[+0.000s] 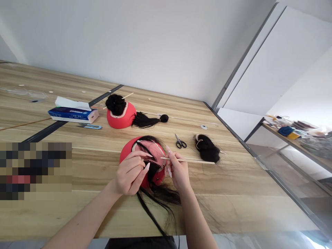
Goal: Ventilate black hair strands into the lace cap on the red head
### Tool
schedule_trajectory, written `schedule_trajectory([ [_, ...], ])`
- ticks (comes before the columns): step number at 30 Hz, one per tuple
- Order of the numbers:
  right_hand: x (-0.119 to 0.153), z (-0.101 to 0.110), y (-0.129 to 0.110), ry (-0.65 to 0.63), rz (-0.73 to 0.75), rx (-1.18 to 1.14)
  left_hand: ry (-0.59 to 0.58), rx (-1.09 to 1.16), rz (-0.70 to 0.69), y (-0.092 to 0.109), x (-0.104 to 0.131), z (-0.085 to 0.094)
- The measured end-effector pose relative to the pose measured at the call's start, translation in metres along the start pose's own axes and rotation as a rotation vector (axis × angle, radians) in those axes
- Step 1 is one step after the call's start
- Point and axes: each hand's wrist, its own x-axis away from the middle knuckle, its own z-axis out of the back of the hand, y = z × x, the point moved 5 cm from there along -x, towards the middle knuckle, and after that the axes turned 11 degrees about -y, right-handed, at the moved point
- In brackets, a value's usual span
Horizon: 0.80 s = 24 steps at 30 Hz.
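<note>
A red dome [126, 149] stands near the table's front, with pale netting [153, 148] pinned on it and black hair [153, 173] hanging from it toward the front edge. My left hand [132, 171] is over the dome's left side, its fingers closed at the dark strands; what exactly lies between the fingertips is too small to make out. On the other side my right hand [177, 167] is closed on a thin pale stick [199, 161], which points left over the netting and sticks out to the right.
Behind are a second red dome [119, 121] with black hair, a tissue box [72, 114] and a blue cutter [92, 127]. Scissors [180, 141] and a black hair bundle [207, 148] lie to the right. A cluttered shelf [298, 141] stands far right.
</note>
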Motion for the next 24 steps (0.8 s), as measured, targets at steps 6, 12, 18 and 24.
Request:
schedule_trajectory([
  [6, -0.001, 0.000, 0.001, 0.015, -0.004, 0.028, -0.219, 0.014, -0.077, 0.002, -0.004, -0.010],
  [12, -0.002, 0.002, 0.003, 0.041, -0.025, -0.011, -0.317, -0.032, -0.077, 0.002, -0.005, -0.015],
  [18, -0.002, 0.000, 0.000, -0.055, -0.003, -0.160, -0.343, -0.020, -0.076, 0.004, -0.004, -0.015],
  [24, 0.001, -0.005, -0.008, -0.181, 0.048, -0.212, -0.306, 0.000, -0.070, 0.002, 0.000, -0.016],
])
